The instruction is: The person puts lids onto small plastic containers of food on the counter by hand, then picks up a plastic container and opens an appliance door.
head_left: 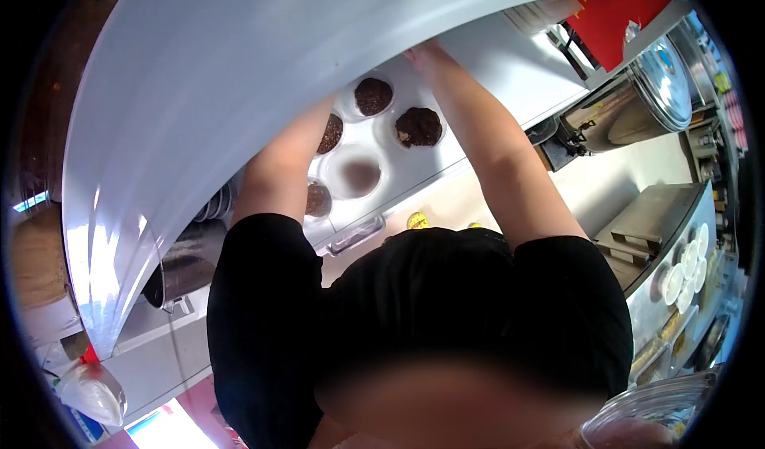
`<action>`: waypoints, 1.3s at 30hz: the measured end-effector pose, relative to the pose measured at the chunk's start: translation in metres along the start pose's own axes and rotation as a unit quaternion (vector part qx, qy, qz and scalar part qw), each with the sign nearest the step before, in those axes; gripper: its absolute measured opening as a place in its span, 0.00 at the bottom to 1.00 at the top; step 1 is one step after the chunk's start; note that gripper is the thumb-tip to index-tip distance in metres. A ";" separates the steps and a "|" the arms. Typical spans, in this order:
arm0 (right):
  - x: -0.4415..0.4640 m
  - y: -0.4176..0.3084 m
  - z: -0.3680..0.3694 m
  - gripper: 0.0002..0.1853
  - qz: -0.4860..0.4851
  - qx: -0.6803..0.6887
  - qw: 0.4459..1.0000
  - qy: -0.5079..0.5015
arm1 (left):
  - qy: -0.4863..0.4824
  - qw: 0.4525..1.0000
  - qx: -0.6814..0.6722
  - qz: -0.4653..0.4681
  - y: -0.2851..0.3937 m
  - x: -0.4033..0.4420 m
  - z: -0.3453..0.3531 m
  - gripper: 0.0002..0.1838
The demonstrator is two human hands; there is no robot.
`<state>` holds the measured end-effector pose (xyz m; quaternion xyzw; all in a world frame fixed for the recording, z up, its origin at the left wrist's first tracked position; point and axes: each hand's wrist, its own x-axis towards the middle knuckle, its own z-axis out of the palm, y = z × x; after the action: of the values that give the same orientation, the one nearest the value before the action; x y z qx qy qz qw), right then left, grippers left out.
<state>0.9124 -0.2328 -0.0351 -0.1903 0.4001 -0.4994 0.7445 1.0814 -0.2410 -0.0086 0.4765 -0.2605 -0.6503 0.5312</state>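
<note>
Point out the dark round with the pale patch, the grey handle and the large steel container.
Dark round with the pale patch [421, 125], head view: middle of its dark top.
Grey handle [358, 237], head view: middle of its bar.
Large steel container [620, 113], head view: its shiny side wall.

A brightly lit work area, packed with pale and steel furniture and bowed by the wide lens.
A large, glossy white curved panel [239, 58] swept across the top and left, streaked with glare low on its left side. Beneath it lay a white surface [518, 74], with a long handle [357, 235] on its front edge. Pale cream floor [446, 204] showed beside it, reaching over to a steel unit [653, 218] at the right. A red panel [617, 23] stood out at upper right. Toward the lower left, a light grey cabinet [151, 377] met a pink area [203, 405] and a bright white patch [171, 427], perhaps a window or a lamp.
</note>
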 end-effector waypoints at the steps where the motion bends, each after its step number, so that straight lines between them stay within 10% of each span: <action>1: -0.002 -0.001 0.002 0.11 0.012 0.034 0.999 0.013 | -0.001 1.000 -0.005 -0.011 -0.006 0.004 -0.004 0.13; 4: 0.003 0.005 -0.013 0.10 0.008 0.051 0.998 0.029 | -0.046 0.998 0.028 -0.023 -0.018 0.032 -0.030 0.13; 6: 0.029 0.030 -0.050 0.10 -0.225 -0.143 0.960 -0.086 | -0.042 0.997 0.056 -0.032 -0.015 0.021 -0.025 0.13; 9: -0.055 -0.018 -0.035 0.14 0.002 0.051 0.998 -0.047 | 0.021 0.991 0.132 -0.021 -0.005 -0.004 -0.005 0.14; 13: -0.142 -0.047 -0.066 0.19 0.004 0.014 0.994 -0.111 | -0.061 0.995 0.076 -0.007 -0.005 -0.008 -0.015 0.16; 19: -0.333 -0.133 -0.089 0.13 -0.289 -0.125 0.856 -0.411 | 0.093 0.992 0.054 0.064 -0.005 -0.051 0.013 0.12; 20: -0.371 -0.145 -0.085 0.15 -0.321 -0.095 0.835 -0.437 | 0.083 0.970 0.200 0.110 -0.002 -0.079 0.023 0.10; 22: -0.420 -0.169 -0.085 0.13 -0.380 -0.062 0.762 -0.520 | 0.091 0.732 0.638 0.224 0.006 -0.175 0.052 0.06; 23: -0.439 -0.178 -0.086 0.12 -0.394 -0.051 0.730 -0.555 | 0.082 0.764 0.607 0.202 0.012 -0.214 0.070 0.04; 24: -0.451 -0.184 -0.087 0.11 -0.399 -0.043 0.707 -0.582 | -0.027 0.969 0.197 0.147 0.002 -0.236 0.069 0.05; 25: -0.462 -0.188 -0.087 0.11 -0.399 -0.040 0.689 -0.604 | -0.064 0.961 -0.263 0.052 -0.009 -0.258 0.068 0.07; 33: -0.450 -0.165 -0.155 0.16 -0.304 -0.218 0.725 -0.579 | -0.212 0.950 0.050 0.223 -0.112 -0.443 0.175 0.12; 37: -0.415 -0.126 -0.286 0.21 -0.089 -0.414 0.823 -0.379 | -0.555 0.809 -0.089 -0.170 -0.184 -0.382 0.202 0.17; 39: -0.411 -0.106 -0.349 0.24 0.001 -0.467 0.832 -0.298 | -0.590 0.786 0.040 -0.178 -0.225 -0.360 0.242 0.16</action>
<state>0.5015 0.1307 -0.0081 -0.6549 0.3446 -0.1716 0.6503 0.7584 0.1241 0.0241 0.0584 -0.4596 -0.8767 0.1293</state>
